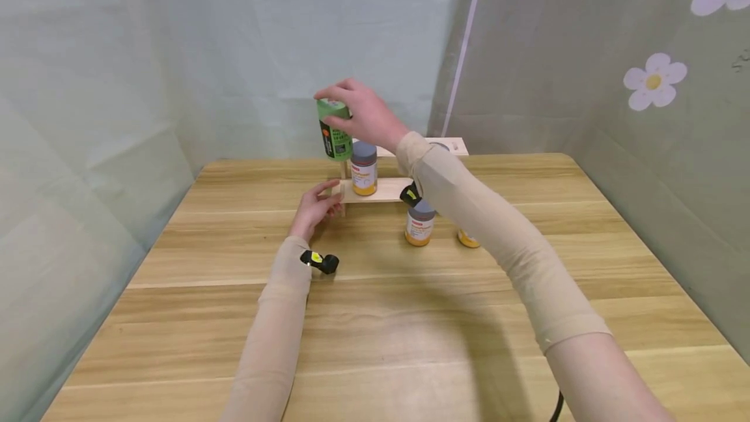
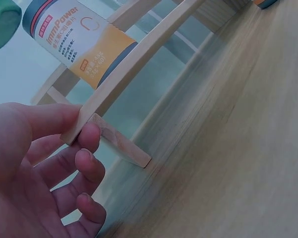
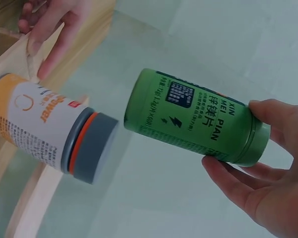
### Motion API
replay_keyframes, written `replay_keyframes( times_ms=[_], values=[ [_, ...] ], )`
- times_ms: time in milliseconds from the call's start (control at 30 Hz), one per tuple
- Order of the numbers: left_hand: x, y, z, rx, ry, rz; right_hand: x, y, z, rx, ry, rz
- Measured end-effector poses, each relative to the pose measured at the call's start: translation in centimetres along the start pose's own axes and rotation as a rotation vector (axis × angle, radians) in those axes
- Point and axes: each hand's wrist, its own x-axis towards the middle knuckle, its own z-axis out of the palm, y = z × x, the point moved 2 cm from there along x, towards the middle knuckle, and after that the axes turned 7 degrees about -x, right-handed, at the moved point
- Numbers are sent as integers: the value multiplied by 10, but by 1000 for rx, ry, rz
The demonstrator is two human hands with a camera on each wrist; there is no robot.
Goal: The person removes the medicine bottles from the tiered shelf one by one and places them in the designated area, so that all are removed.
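My right hand (image 1: 372,112) grips a green bottle (image 1: 336,135) round its lid end and holds it in the air above the left end of a small wooden rack (image 1: 389,189). In the right wrist view the bottle (image 3: 184,119) is tilted, with dark print on its side. Beside it on the rack's lower board stands a grey-lidded bottle (image 1: 364,174) with a white and orange label. My left hand (image 1: 313,210) pinches the left end of that board between thumb and forefinger; in the left wrist view the other fingers (image 2: 92,166) curl loosely below the board.
In front of the rack, two more orange-labelled bottles stand on the table (image 1: 375,337): one (image 1: 419,226) near the middle, one (image 1: 469,239) mostly behind my right forearm. The rack's upper board (image 1: 459,146) is partly covered by that arm. A pale cloth (image 1: 351,31) hangs behind.
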Motion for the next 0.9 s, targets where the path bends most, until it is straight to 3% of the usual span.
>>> replay_keyframes(
  times_ms=[467, 900],
  values=[
    [4, 2, -1, 28, 3, -50, -19, -11, -6, -22, -88, 22],
    [4, 0, -4, 11, -5, -26, -35, -2, 1, -50, -169, 66]
  ],
)
